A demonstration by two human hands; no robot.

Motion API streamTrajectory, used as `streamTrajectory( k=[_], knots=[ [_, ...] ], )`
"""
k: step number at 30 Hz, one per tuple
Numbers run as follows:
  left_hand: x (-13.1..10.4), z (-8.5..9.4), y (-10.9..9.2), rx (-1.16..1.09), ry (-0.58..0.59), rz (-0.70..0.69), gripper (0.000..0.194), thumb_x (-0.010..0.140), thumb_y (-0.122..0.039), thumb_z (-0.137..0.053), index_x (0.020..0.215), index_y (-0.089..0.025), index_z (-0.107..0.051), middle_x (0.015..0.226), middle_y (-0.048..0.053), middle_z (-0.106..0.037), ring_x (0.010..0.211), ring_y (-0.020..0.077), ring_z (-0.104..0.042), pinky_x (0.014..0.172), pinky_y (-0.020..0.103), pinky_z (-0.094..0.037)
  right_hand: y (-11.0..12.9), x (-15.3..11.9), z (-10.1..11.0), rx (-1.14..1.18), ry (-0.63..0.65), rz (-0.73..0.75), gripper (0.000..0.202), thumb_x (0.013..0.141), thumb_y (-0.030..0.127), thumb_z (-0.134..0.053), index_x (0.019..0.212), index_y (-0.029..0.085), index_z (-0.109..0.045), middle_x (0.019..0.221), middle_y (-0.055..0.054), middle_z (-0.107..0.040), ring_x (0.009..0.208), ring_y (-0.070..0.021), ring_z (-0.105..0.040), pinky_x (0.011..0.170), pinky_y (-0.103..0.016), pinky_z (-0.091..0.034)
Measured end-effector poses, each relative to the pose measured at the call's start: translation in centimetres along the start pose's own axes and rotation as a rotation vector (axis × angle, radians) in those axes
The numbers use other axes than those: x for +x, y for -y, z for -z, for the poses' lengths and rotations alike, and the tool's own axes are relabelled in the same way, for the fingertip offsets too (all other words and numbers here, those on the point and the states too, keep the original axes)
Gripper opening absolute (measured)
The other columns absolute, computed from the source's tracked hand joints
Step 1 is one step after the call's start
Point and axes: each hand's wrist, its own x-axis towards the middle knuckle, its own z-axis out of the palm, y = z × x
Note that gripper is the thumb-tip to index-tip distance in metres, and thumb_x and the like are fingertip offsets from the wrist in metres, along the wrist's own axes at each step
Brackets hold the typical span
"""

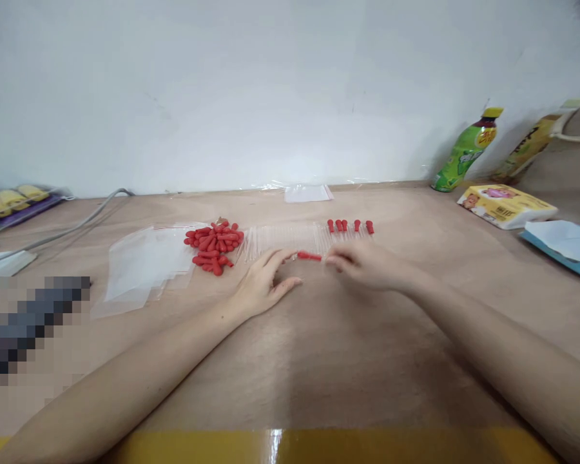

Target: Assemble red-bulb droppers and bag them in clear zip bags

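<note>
A red rubber bulb (310,256) lies between my two hands, its narrower end to the right. My left hand (265,280) is beside the bulb's left end, thumb and fingers apart; I cannot tell if a fingertip touches it. The fingers of my right hand (360,263) are pinched at the bulb's right end, around what looks like a thin clear tube, mostly hidden by the hand. Behind the hands a row of thin clear tubes (285,238) is laid side by side. Several red bulbs (350,225) sit at the far ends of tubes on the right.
A pile of loose red bulbs (215,243) is left of the tubes, beside clear plastic bags (138,264). A green-labelled bottle (466,151), a yellow tissue pack (507,205) and a blue packet (563,248) are at right. A grey cable (84,222) crosses the left side.
</note>
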Motion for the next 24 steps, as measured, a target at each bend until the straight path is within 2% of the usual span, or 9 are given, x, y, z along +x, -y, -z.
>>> streamTrajectory(
  k=[1, 4, 5, 7, 8, 14, 24],
  knots=[
    [0.0, 0.1, 0.1, -0.002, -0.003, 0.029, 0.043, 0.08, -0.03, -0.059, 0.119, -0.018, -0.045, 0.101, 0.008, -0.057, 0.087, 0.0178, -0.056, 0.068, 0.028, -0.049, -1.3, 0.1, 0.9, 0.021, -0.064, -0.081, 0.022, 0.083, 0.026, -0.045, 0.069, 0.017, -0.06, 0.065, -0.003, -0.061, 0.059, -0.0137, -0.053, 0.055, -0.025, -0.037],
    [0.0, 0.0, 0.2, -0.028, 0.052, 0.066, 0.04, 0.082, -0.027, -0.056, 0.119, -0.02, -0.043, 0.102, 0.007, -0.055, 0.086, 0.017, -0.056, 0.066, 0.027, -0.049, -5.7, -0.1, 3.0, -0.008, -0.404, -0.469, 0.022, 0.08, 0.034, -0.049, 0.077, 0.018, -0.063, 0.069, -0.005, -0.062, 0.062, -0.0152, -0.055, 0.056, -0.026, -0.038],
    [0.0, 0.0, 0.2, -0.033, 0.075, 0.07, 0.039, 0.082, -0.027, -0.055, 0.119, -0.02, -0.043, 0.103, 0.007, -0.054, 0.084, 0.0168, -0.056, 0.066, 0.028, -0.049, -7.0, -0.3, 3.2, -0.05, -0.456, -0.595, 0.023, 0.079, 0.035, -0.05, 0.077, 0.017, -0.064, 0.067, -0.006, -0.061, 0.061, -0.0158, -0.054, 0.055, -0.027, -0.037],
    [0.0, -0.1, 0.3, -0.034, 0.1, 0.084, 0.039, 0.082, -0.026, -0.054, 0.119, -0.021, -0.042, 0.103, 0.007, -0.053, 0.082, 0.0167, -0.056, 0.066, 0.029, -0.049, -8.9, -0.6, 3.2, -0.105, -0.431, -0.78, 0.028, 0.078, 0.037, -0.049, 0.072, 0.015, -0.065, 0.062, -0.008, -0.059, 0.06, -0.0166, -0.054, 0.055, -0.029, -0.037],
    [0.0, -0.2, 0.3, -0.033, 0.103, 0.089, 0.039, 0.082, -0.026, -0.054, 0.119, -0.021, -0.042, 0.103, 0.007, -0.053, 0.082, 0.0167, -0.056, 0.067, 0.03, -0.048, -9.5, -0.8, 2.9, -0.117, -0.408, -0.824, 0.027, 0.078, 0.035, -0.049, 0.07, 0.014, -0.065, 0.06, -0.009, -0.058, 0.06, -0.0172, -0.055, 0.055, -0.029, -0.036],
    [0.0, 0.0, 0.3, -0.042, 0.119, 0.105, 0.036, 0.082, -0.027, -0.053, 0.116, -0.02, -0.045, 0.101, 0.006, -0.053, 0.081, 0.0161, -0.055, 0.069, 0.03, -0.048, -9.9, -0.7, 1.0, -0.143, -0.362, -0.808, 0.016, 0.072, 0.025, -0.053, 0.074, 0.015, -0.066, 0.073, -0.011, -0.064, 0.071, -0.022, -0.058, 0.061, -0.031, -0.04],
    [0.2, 0.1, 0.3, -0.045, 0.141, 0.107, 0.034, 0.082, -0.025, -0.053, 0.114, -0.019, -0.047, 0.1, 0.007, -0.053, 0.08, 0.0159, -0.055, 0.071, 0.03, -0.048, -10.2, -0.6, 0.7, -0.123, -0.339, -0.743, 0.023, 0.075, 0.027, -0.051, 0.086, 0.015, -0.068, 0.083, -0.011, -0.067, 0.078, -0.0226, -0.06, 0.066, -0.031, -0.042]
  ],
)
